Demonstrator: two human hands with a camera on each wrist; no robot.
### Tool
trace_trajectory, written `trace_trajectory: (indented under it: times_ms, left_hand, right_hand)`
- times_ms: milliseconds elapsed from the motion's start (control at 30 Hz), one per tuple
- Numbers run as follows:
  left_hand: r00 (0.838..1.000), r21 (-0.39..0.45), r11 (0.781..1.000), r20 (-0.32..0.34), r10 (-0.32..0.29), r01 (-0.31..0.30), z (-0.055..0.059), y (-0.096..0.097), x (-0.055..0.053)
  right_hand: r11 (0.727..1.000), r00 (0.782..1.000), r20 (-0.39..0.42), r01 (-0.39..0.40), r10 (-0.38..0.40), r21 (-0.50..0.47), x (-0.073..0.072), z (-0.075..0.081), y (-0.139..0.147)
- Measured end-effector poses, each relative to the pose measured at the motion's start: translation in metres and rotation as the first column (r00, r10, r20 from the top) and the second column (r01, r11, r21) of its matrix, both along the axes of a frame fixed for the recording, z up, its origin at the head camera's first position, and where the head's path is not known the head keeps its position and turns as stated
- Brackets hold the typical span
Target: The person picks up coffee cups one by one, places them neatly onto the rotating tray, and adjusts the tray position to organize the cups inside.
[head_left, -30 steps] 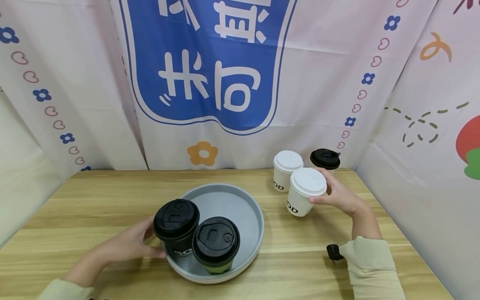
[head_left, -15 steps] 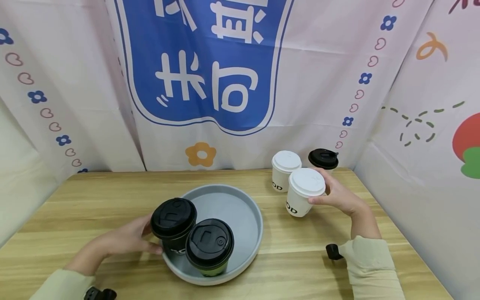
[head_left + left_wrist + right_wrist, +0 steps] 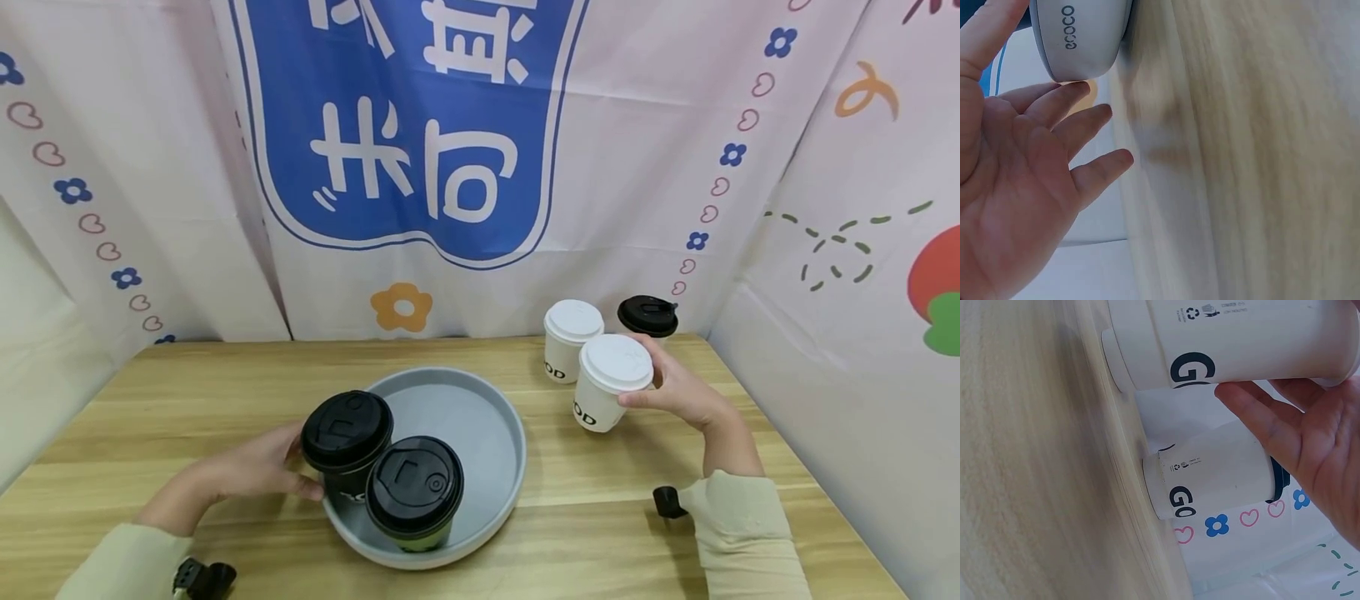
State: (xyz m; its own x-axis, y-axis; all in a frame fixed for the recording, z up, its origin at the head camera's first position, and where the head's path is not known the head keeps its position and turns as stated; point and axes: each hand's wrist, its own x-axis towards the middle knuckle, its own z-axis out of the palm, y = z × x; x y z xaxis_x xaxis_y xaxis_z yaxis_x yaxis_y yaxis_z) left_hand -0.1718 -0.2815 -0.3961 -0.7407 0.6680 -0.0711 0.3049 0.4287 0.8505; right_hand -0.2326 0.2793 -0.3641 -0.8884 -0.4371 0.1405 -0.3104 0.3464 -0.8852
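My left hand (image 3: 258, 467) is at the left side of a round grey tray (image 3: 491, 467), fingers extended and thumb near the rim. In the left wrist view, those straight fingers reach the tray's outer wall (image 3: 1079, 47), marked "ecoco". Two lidded coffee cups stand in the tray's left part: a black cup (image 3: 347, 429) nearest this hand and a green cup (image 3: 415, 487) with a black lid in front. My right hand (image 3: 682, 387) grips a white coffee cup (image 3: 600, 404) with a white lid, thumb in front, other fingers behind. Whether its base touches the table, I cannot tell.
Just behind the held cup stands another white-lidded cup (image 3: 562, 350). A white cup with a black lid (image 3: 648, 317) is at the back right, partly hidden by my right hand. A printed cloth (image 3: 480, 283) hangs along the back of the wooden table (image 3: 225, 383).
The green cup has shifted slightly left in the tray, closer to the black cup. The view has moved a little. My right hand keeps its grip on the white cup in the same place.
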Motion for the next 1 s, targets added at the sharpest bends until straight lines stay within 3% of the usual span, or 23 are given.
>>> trace_trajectory:
  times_ms: [133,267,600,867,933,1000]
  left_hand:
    - [0.998,-0.048,0.998,-0.052,0.047,-0.050,0.003,0.002,0.002]
    - [0.996,-0.064,0.995,-0.058,0.070,-0.074,0.005,0.002,0.004]
    - [0.988,-0.029,0.994,-0.118,0.098,-0.102,0.003,-0.002,0.010]
    - [0.966,0.028,0.975,-0.127,0.224,-0.222,0.005,0.003,0.037]
    - [0.955,0.067,0.959,-0.097,0.279,-0.274,0.004,0.008,0.046]
    - [0.934,0.098,0.932,-0.038,0.355,-0.350,0.004,0.014,0.054]
  right_hand:
    - [1.000,1.000,0.005,0.002,-0.002,0.001,0.001,0.001,0.000]
    - [1.000,1.000,0.010,-0.001,0.000,0.002,0.002,0.001,-0.001]
    - [1.000,1.000,0.014,-0.004,0.004,-0.003,0.003,0.003,-0.004]
    - [1.000,1.000,-0.006,0.001,-0.001,-0.010,0.004,0.006,-0.003]
    - [1.000,1.000,-0.010,-0.001,0.001,-0.008,0.004,0.007,-0.003]
    - [1.000,1.000,-0.012,-0.006,0.006,-0.004,0.004,0.008,-0.004]
